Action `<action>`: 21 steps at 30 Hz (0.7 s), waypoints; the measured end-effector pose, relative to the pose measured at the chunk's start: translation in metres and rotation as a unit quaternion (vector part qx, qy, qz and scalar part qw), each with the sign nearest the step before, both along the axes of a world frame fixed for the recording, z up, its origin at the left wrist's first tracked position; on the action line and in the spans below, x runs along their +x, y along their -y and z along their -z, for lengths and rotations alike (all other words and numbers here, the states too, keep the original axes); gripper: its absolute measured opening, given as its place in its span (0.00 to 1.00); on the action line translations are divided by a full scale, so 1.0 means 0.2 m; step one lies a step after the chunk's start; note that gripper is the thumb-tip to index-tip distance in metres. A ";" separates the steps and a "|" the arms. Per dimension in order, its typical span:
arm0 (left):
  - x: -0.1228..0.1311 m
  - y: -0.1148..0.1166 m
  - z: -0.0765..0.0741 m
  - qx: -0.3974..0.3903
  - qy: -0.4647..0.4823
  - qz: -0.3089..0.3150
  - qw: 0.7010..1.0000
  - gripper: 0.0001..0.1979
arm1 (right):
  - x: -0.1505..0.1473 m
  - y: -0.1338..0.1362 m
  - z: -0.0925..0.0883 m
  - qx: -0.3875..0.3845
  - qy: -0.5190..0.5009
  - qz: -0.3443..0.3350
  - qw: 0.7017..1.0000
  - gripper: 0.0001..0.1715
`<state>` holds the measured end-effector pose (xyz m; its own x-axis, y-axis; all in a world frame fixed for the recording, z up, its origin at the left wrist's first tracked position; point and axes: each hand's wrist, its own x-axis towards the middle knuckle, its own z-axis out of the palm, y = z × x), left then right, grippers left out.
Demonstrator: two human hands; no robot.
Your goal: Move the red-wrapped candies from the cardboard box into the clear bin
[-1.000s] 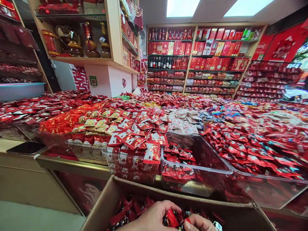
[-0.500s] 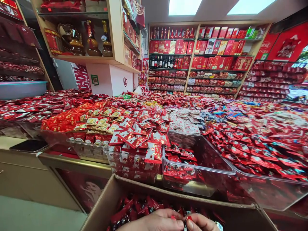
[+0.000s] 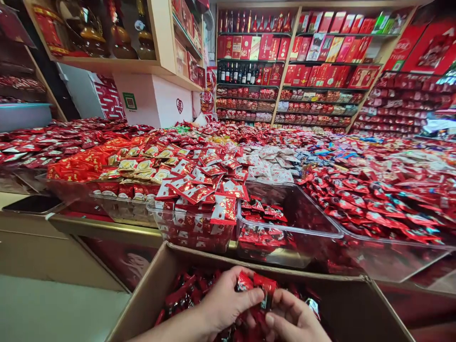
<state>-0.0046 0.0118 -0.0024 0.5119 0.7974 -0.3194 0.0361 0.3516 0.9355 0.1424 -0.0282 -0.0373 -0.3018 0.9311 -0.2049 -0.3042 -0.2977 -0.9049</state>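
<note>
Red packets (image 3: 266, 282) are poking up from a person's left hand (image 3: 228, 299) over an open cardboard box (image 3: 345, 297). The left hand is pinching them between thumb and fingers, while the right hand (image 3: 297, 318) is bending its fingers close against the right-hand packet; whether it is gripping anything, one cannot tell. Beneath and around both hands, a dark red heap of wrapped sweets (image 3: 183, 297) is filling part of the box.

Just beyond the box, a row of clear tubs is lining a gold-edged counter (image 3: 121, 230). A half-filled tub (image 3: 313, 247) is holding a low layer of red packets, and its neighbor on the left is overflowing with red-and-white packets (image 3: 194, 190). To the right, shiny red packets (image 3: 377, 202) are piling high; to the left, gold packets (image 3: 142, 165) are lying beside bright orange-red ones (image 3: 78, 164). A dark phone (image 3: 33, 204) is resting at the counter's left end.

Farther back, white packets (image 3: 272, 166) are forming a pale mound amid the red. Behind them, a white pillar (image 3: 137, 97) is bearing a green-framed code sign (image 3: 130, 101), and tall shelves (image 3: 295, 45) are displaying bottles (image 3: 238, 73), boxes (image 3: 265, 47) and rows of small bags (image 3: 245, 103).
</note>
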 end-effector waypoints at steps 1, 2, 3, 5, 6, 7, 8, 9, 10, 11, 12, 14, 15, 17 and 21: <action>0.00 0.00 -0.01 0.003 -0.004 0.009 1.000 0.18 | 0.01 0.00 -0.03 0.002 0.011 0.006 1.000 0.16; 0.00 -0.01 -0.03 0.007 -0.007 0.019 1.000 0.16 | 0.01 0.00 -0.05 -0.002 0.016 0.014 1.000 0.15; 0.00 -0.02 -0.04 0.009 -0.002 0.024 1.000 0.15 | 0.02 0.00 -0.07 -0.008 0.014 0.019 1.000 0.14; 0.00 -0.03 -0.06 0.010 0.010 0.036 0.999 0.13 | 0.03 0.01 -0.10 -0.028 0.001 0.015 0.999 0.13; 0.00 -0.03 -0.07 0.009 0.015 0.037 0.999 0.13 | 0.04 0.01 -0.11 -0.036 -0.004 0.017 0.999 0.13; 0.00 -0.03 -0.08 0.009 0.016 0.037 0.999 0.13 | 0.04 0.01 -0.12 -0.040 -0.004 0.023 0.999 0.13; 0.00 -0.03 -0.08 0.011 0.016 0.033 0.999 0.13 | 0.04 0.01 -0.13 -0.041 -0.001 0.029 0.999 0.13; 0.00 -0.03 -0.08 0.015 0.014 0.029 0.999 0.13 | 0.05 0.01 -0.13 -0.039 0.005 0.032 0.999 0.14; 0.00 -0.02 -0.08 0.022 0.013 0.027 0.999 0.13 | 0.05 0.01 -0.13 -0.034 0.013 0.032 0.999 0.14; 0.01 -0.02 -0.08 0.032 0.016 0.025 0.999 0.14 | 0.05 0.01 -0.13 -0.026 0.021 0.028 0.999 0.14; 0.01 -0.02 -0.08 0.045 0.019 0.024 0.999 0.14 | 0.05 0.01 -0.13 -0.017 0.030 0.020 0.999 0.14; 0.01 -0.02 -0.06 0.062 0.021 0.024 0.998 0.13 | 0.05 0.01 -0.11 0.000 0.042 0.010 0.999 0.14; 0.01 -0.02 -0.06 0.060 0.017 0.025 0.998 0.12 | 0.05 0.01 -0.11 0.005 0.048 0.013 0.999 0.14; 0.01 -0.01 -0.04 0.045 0.002 0.026 0.999 0.12 | 0.04 0.01 -0.09 0.014 0.075 0.034 0.997 0.14; 0.01 0.01 -0.04 0.009 -0.012 0.060 0.998 0.17 | 0.04 0.01 -0.08 0.166 0.266 0.100 0.944 0.07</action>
